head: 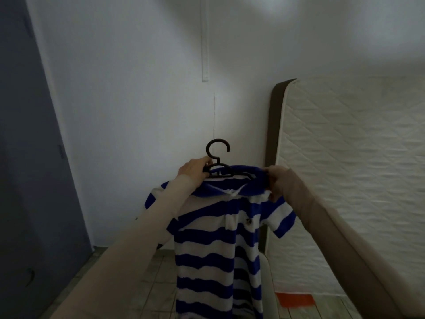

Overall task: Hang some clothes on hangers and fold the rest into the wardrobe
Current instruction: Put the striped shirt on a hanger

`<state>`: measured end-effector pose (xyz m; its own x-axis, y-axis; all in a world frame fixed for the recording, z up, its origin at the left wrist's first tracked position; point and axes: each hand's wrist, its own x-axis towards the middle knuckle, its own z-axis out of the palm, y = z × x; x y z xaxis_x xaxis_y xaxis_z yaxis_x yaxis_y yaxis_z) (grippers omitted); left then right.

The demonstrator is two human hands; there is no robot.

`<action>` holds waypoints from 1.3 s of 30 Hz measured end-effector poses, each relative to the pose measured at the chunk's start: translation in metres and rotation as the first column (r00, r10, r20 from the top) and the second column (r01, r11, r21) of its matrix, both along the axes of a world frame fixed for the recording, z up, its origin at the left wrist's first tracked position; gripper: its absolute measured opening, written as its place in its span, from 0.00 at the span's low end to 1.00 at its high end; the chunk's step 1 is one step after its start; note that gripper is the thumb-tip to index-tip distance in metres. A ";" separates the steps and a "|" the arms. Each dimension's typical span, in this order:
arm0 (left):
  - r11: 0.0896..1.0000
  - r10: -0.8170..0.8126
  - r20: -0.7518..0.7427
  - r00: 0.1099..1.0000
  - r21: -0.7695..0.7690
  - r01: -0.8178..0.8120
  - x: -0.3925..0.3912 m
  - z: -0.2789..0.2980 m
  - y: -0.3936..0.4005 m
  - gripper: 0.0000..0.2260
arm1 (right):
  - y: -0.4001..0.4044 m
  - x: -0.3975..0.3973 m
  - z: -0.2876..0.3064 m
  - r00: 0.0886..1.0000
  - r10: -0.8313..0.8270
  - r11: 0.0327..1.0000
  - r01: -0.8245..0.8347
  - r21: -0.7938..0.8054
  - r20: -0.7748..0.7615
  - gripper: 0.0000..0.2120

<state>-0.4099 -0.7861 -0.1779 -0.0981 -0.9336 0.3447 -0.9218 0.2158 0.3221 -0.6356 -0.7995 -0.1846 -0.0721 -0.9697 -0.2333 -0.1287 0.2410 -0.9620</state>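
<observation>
A blue-and-white striped short-sleeved polo shirt (218, 238) is held up in front of a pale wall (128, 88), with a dark plastic clothes hanger (218, 166) partly worked into its neck. The hanger is gripped just below its hook by the curled fingers of the left hand (194, 168), while the blue collar is pinched at the far shoulder by the right hand (274, 180). The hanging step is judged to be in hand: one hanger arm appears to be tucked under the collar, though the dim light leaves this uncertain. The shoulder seam is next to be drawn over the hanger's end, so that the shirt sits level. A quilted white mattress (345, 169) is stood on edge at right; a grey-blue panel (30, 157) is seen at left.
</observation>
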 end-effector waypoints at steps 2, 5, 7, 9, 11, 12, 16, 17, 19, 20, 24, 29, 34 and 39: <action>1.000 0.000 -0.016 1.000 0.001 0.000 0.003 0.005 0.000 0.12 | -0.001 0.000 -0.007 0.999 -0.018 0.999 0.019 -0.034 0.038 0.09; 1.000 0.007 -0.044 0.999 -0.030 -0.008 0.006 0.011 0.000 0.08 | 0.003 0.007 0.007 0.999 0.027 0.997 -0.029 0.075 0.034 0.12; 0.999 0.012 -0.078 0.997 -0.050 -0.016 0.006 0.014 0.000 0.07 | 0.002 0.011 0.012 0.999 0.012 0.997 -0.015 0.072 0.039 0.13; 0.998 0.019 -0.136 0.991 -0.064 -0.028 0.006 0.017 0.000 0.06 | 0.005 0.016 0.012 0.997 0.035 0.997 -0.040 0.070 0.074 0.12; 0.997 0.028 -0.187 0.982 -0.072 -0.042 0.006 0.020 0.000 0.05 | 0.003 0.017 0.008 0.990 0.086 0.995 -0.092 0.046 0.109 0.13; 0.996 0.030 -0.207 0.978 -0.076 -0.046 0.006 0.021 0.000 0.05 | 0.004 0.017 0.007 0.985 0.112 0.992 -0.118 0.040 0.129 0.13; 0.996 0.015 -0.284 0.959 -0.082 -0.040 0.005 0.020 0.000 0.06 | 0.002 0.019 0.005 0.975 0.163 0.986 -0.165 0.002 0.150 0.21; 0.996 0.010 -0.292 0.956 -0.077 -0.033 0.005 0.019 0.001 0.07 | 0.000 0.017 0.004 0.970 0.174 0.984 -0.179 0.013 0.170 0.26; 0.998 -0.005 -0.309 0.951 -0.055 -0.013 0.007 0.018 0.002 0.07 | -0.003 0.013 0.004 0.952 0.187 0.978 -0.204 0.044 0.244 0.33; 0.999 -0.011 -0.330 0.944 -0.045 -0.004 0.008 0.017 0.001 0.07 | -0.004 0.011 0.005 0.942 0.174 0.979 -0.196 0.052 0.286 0.33; 0.998 0.042 -0.456 0.889 -0.030 -0.062 0.009 0.013 -0.001 0.07 | -0.003 0.018 0.008 0.917 0.056 0.998 -0.052 -0.021 0.396 0.21; 0.992 0.050 -0.549 0.834 -0.066 -0.103 0.007 0.014 -0.002 0.06 | -0.005 0.018 -0.001 0.994 0.084 0.987 -0.074 -0.144 0.064 0.14; 0.988 0.008 -0.603 0.797 -0.120 -0.101 0.009 0.017 0.001 0.07 | -0.005 0.012 -0.007 0.928 -0.197 0.791 -0.041 -0.611 -0.317 0.04; 0.993 -0.085 -0.620 0.780 -0.117 0.015 -0.003 0.018 0.007 0.08 | -0.008 0.022 0.006 0.794 -0.213 0.607 -0.350 -0.713 -0.570 0.13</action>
